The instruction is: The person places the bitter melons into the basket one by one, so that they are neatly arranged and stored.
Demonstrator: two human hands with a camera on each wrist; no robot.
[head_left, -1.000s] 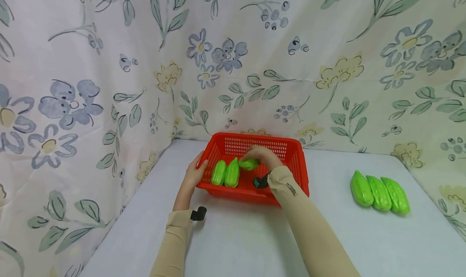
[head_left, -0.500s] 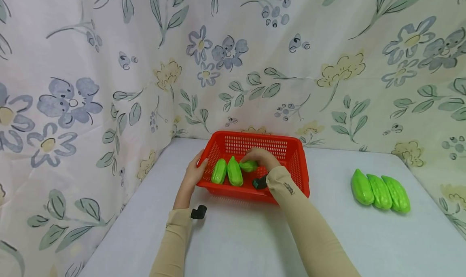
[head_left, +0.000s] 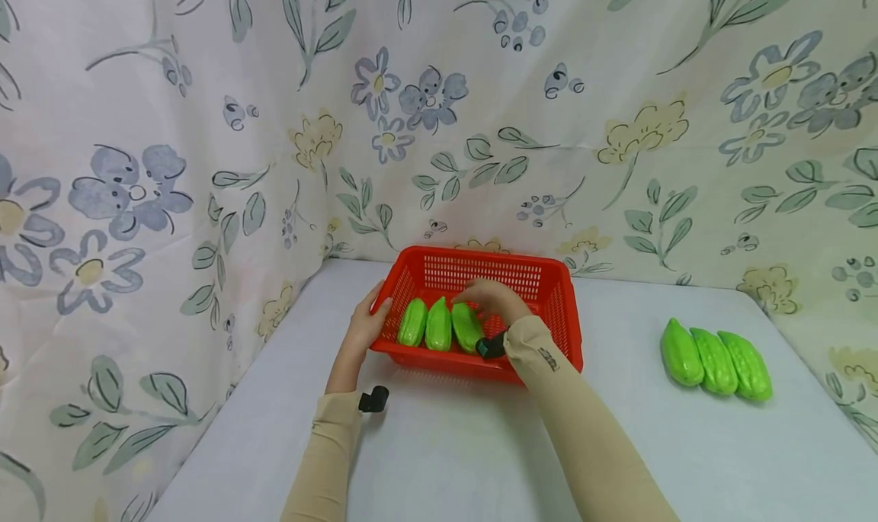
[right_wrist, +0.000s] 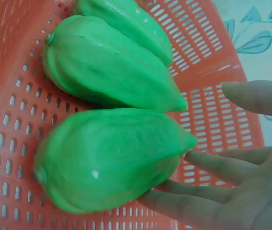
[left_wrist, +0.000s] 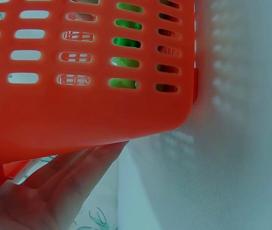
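Observation:
Three green ridged gourds with pointed tips lie side by side in a red plastic basket (head_left: 473,368): a left gourd (head_left: 413,322), a middle gourd (head_left: 438,325) and a right gourd (head_left: 467,327). My right hand (head_left: 495,299) is inside the basket, next to the right gourd. In the right wrist view its fingers (right_wrist: 203,201) are spread and loose around the tip end of this gourd (right_wrist: 112,158), some touching its side, with the thumb held away. My left hand (head_left: 366,324) holds the basket's left rim; in the left wrist view its fingers (left_wrist: 73,187) lie against the outer wall.
Another three green gourds (head_left: 716,360) sit in a row at the right of the white table (head_left: 439,461). A floral curtain (head_left: 480,126) hangs behind the basket and along the left side.
My right hand has lowered the third gourd onto the basket floor beside the middle one and loosened its fingers from it. The middle gourd shifted slightly. My left hand stays on the rim.

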